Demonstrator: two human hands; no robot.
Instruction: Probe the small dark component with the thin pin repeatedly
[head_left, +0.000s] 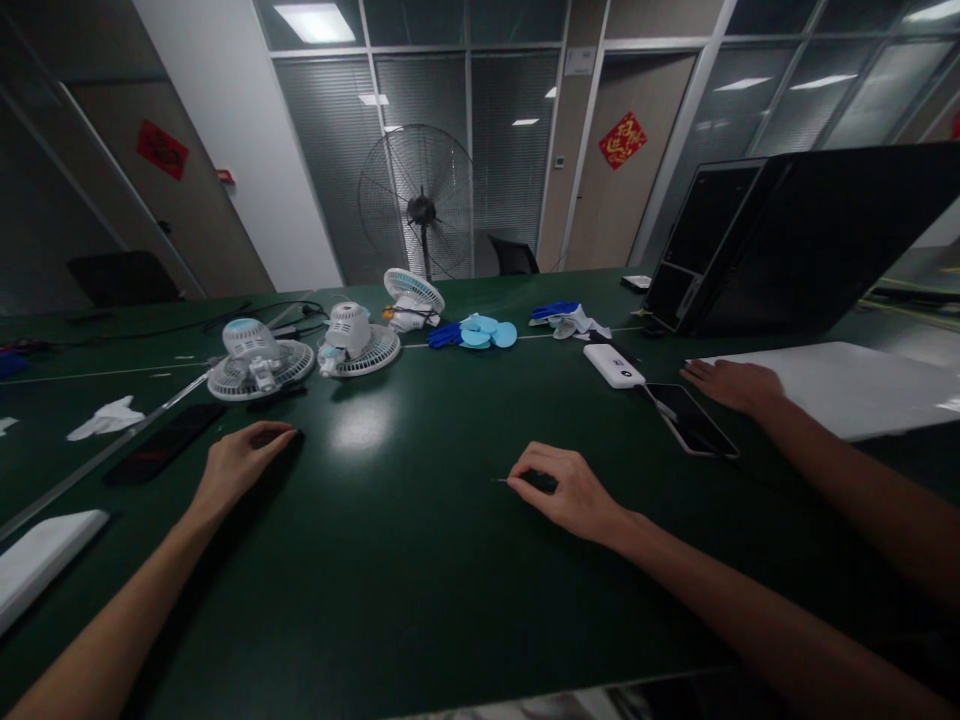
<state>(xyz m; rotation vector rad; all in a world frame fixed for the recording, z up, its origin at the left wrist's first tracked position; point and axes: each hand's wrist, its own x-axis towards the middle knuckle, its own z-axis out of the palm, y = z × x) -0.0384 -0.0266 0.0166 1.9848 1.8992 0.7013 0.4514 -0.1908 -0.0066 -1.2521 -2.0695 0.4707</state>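
My left hand (241,458) is low over the green table (420,560), thumb and fingers pinched together. A small dark bit shows at its fingertips, too small to name. To the right, my right hand (566,490) pinches a thin, pin-like piece (499,480) between thumb and forefinger, its tip pointing left. The two hands are well apart, with bare tabletop between them. A dark flat slab (165,445) lies just left of my left hand.
Small white fans (360,345), blue gloves (444,335) and light-blue discs (487,331) lie farther back. Right are a white power bank (613,366), a phone (691,420) and a black computer case (795,245). Another person's hand (735,385) rests by a white sheet (847,380).
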